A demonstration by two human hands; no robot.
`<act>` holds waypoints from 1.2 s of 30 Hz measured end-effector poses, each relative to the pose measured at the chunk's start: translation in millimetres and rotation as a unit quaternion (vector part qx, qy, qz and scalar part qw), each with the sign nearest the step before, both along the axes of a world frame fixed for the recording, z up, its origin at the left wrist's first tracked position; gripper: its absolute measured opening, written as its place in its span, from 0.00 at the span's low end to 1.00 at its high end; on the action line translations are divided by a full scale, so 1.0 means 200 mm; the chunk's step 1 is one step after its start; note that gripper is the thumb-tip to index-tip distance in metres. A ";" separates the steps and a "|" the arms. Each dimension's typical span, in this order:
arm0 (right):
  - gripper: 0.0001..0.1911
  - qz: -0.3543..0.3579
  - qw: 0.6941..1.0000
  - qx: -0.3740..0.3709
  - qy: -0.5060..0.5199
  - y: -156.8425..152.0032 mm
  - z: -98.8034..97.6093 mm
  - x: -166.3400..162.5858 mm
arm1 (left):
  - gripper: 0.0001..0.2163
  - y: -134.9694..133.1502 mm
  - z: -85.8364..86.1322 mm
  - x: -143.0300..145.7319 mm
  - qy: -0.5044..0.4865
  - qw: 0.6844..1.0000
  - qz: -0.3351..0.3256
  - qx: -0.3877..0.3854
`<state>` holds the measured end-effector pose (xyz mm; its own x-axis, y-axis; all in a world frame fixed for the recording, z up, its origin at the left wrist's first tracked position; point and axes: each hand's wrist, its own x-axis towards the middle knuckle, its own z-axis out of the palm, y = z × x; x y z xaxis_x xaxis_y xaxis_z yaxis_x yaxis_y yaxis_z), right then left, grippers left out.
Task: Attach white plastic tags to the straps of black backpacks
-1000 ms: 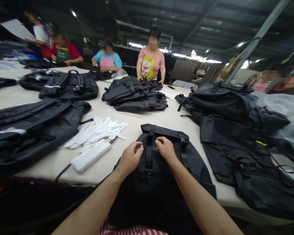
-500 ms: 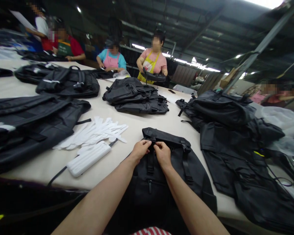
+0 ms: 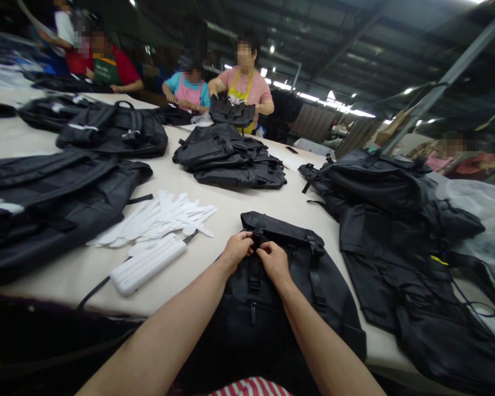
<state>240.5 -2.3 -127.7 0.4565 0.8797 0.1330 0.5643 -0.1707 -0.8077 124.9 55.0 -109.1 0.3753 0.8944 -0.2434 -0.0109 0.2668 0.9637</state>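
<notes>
A black backpack [image 3: 289, 275] lies in front of me, its rolled top [image 3: 284, 226] pointing away. Two buckled straps cross its front. My left hand [image 3: 238, 250] pinches the left strap's buckle [image 3: 257, 237] from the left side. From the right, my right hand [image 3: 273, 258] is closed on the same strap [image 3: 254, 272] just below the buckle. The fingertips partly cover the buckle, so I cannot tell whether it is fastened. The right strap's buckle [image 3: 315, 247] hangs untouched beside my right hand.
White strips [image 3: 165, 217] lie left of the backpack, with a white power strip [image 3: 148, 265] and its cable nearer me. More black bags are on the table at the left [image 3: 61, 209], centre [image 3: 231, 157] and right [image 3: 379, 187]. Several people work across the table.
My right hand's fingertips have slid slightly down and left on the strap, while my left hand stays at the buckle. Across the table, a person has lifted a black bag higher.
</notes>
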 end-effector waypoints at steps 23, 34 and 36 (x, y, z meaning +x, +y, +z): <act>0.05 0.063 0.997 0.016 -0.036 -0.02 -0.02 -0.01 | 0.07 0.15 0.00 0.02 -0.076 0.987 -0.073 -0.119; 0.09 -0.021 0.999 0.026 0.023 0.00 -0.03 -0.01 | 0.06 0.17 -0.04 0.02 -0.116 0.981 -0.077 -0.134; 0.09 -0.030 0.999 0.025 0.023 0.00 -0.04 -0.01 | 0.08 0.17 -0.04 0.02 -0.123 0.979 -0.073 -0.142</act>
<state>237.7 -2.0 -134.7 0.5143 0.8436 0.1542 0.5158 -0.1607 -0.8415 128.9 89.2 -117.8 0.5729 0.7358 -0.3610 -0.1748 0.5400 0.8233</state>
